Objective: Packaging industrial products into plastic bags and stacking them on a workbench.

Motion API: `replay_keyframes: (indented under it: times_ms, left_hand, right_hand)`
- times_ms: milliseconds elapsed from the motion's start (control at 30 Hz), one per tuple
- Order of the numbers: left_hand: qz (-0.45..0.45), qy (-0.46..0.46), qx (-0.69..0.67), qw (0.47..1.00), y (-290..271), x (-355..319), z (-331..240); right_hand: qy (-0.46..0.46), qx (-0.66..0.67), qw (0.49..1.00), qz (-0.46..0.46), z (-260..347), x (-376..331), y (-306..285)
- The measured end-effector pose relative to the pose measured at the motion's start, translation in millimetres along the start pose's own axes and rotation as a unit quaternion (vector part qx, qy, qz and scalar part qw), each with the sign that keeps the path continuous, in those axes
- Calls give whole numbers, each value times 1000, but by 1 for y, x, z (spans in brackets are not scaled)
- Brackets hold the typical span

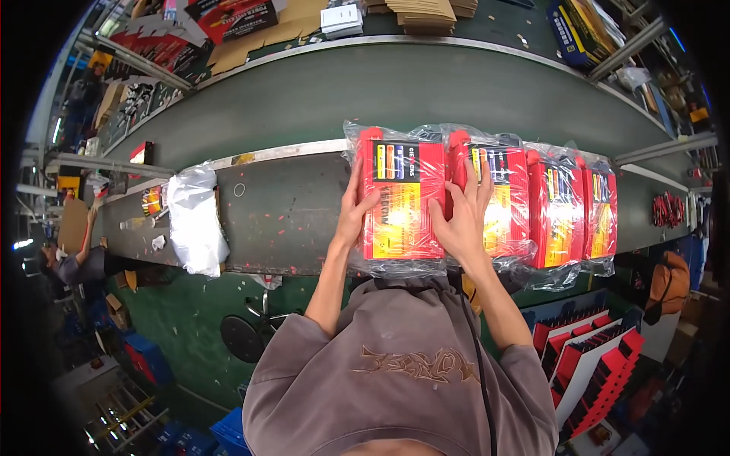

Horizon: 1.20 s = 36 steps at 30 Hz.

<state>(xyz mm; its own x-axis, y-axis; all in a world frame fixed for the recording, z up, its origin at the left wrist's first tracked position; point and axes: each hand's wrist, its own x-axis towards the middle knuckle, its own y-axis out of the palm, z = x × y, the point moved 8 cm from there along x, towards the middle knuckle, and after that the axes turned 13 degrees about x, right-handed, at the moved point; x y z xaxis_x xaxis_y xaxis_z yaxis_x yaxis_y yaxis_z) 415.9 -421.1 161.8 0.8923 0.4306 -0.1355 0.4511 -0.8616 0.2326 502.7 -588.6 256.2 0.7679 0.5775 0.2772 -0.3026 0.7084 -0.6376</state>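
Close in, below the leftmost red box (404,216), comes the wearer's grey-brown T-shirt (327,380), with an embroidered chest design and a black cable (481,365) running down it. That box, labelled in black and yellow and wrapped in clear plastic film (403,267), lies label up between both hands on a dark workbench (274,205). Along its left edge the left hand (353,213) is partly curved, thumb over the face and fingers down the side — whether it grips or merely steadies, I cannot tell. At its right edge the right hand (461,216) is spread wide, thumb against the box, longer fingers laid over the neighbouring box (508,216); it is closed around neither.

Right of the leftmost box, past that neighbour, stand two more bagged red boxes (557,216) in the same row. Well to its left lies a pile of white plastic bags (196,220), with a clear bottle (137,223) beyond. Below it to the right, a rack of red and white panels (589,365) stands on the green floor (194,304).

Farther off, above the box, runs a long grey-green strip (304,99) — then stacked flat cardboard (424,15) and a stack of white booklets (341,20). Far left of it, a co-worker (80,266) reaches out.
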Motion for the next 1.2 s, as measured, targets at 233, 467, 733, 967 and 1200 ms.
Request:
replay_keyframes:
  times_ms: [233, 467, 733, 967, 1200]
  left_hand:
    - [-48, 36, -2, 998, -12, -1, -3]
    - [-29, -7, -34, 999, -29, -3, 2]
    - [-35, 12, 5, 999, -20, 6, 5]
    - [-20, 29, -44, 998, -22, 5, 7]
    - [-33, -94, -198, 975, -40, 11, 55]
  right_hand:
    - [-1, -5, 1000, -2, 2, 6, 6]
    - [-1, 16, 1000, 10, 8, 11, 18]
    - [-2, 0, 1000, -2, 0, 10, 11]
    - [18, 14, 999, -28, -1, 5, -3]
    - [30, 120, 977, -174, -14, -26, -78]
